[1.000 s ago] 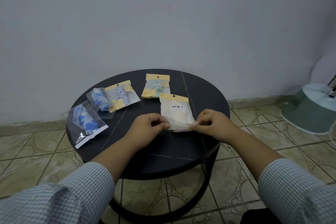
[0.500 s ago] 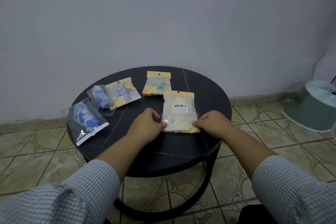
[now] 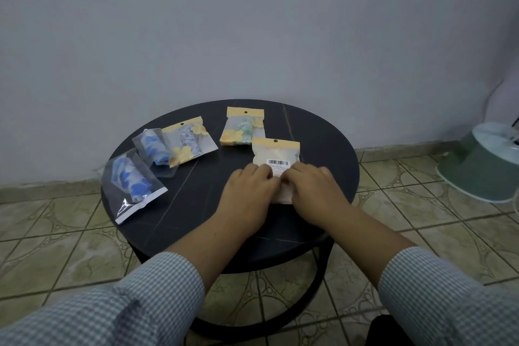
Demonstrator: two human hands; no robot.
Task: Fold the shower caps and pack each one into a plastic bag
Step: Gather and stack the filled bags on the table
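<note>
A round dark worktop [image 3: 196,205] carries five packed bags, and everything here is placed against the bag with the barcode label [image 3: 276,155], which lies just right of the worktop's middle.

Farthest left of that bag, at the worktop's left rim, lies a clear bag with a blue and white cap [image 3: 132,181], its white strip pointing toward the person. A second clear bag with a blue cap [image 3: 153,149] lies to the left of the barcode bag and a little farther back, partly tucked under a yellow-topped bag with a grey patterned cap [image 3: 188,139]. Just behind and left of the barcode bag, almost touching its top corner, lies a yellow-topped bag with a green cap [image 3: 243,128].

The left hand [image 3: 248,191] lies palm down on the near left part of the barcode bag, fingers fairly straight and pressing it flat; its grip is loose and closes round nothing. The right hand [image 3: 314,188] presses the near right part the same way, fingers extended over the plastic, holding nothing. The two hands almost meet over the bag's middle. The cap inside looks pale; its pattern cannot be made out.

Well right of the barcode bag, on the tiled floor [image 3: 421,205], stands a pale green fan base [image 3: 483,163].
</note>
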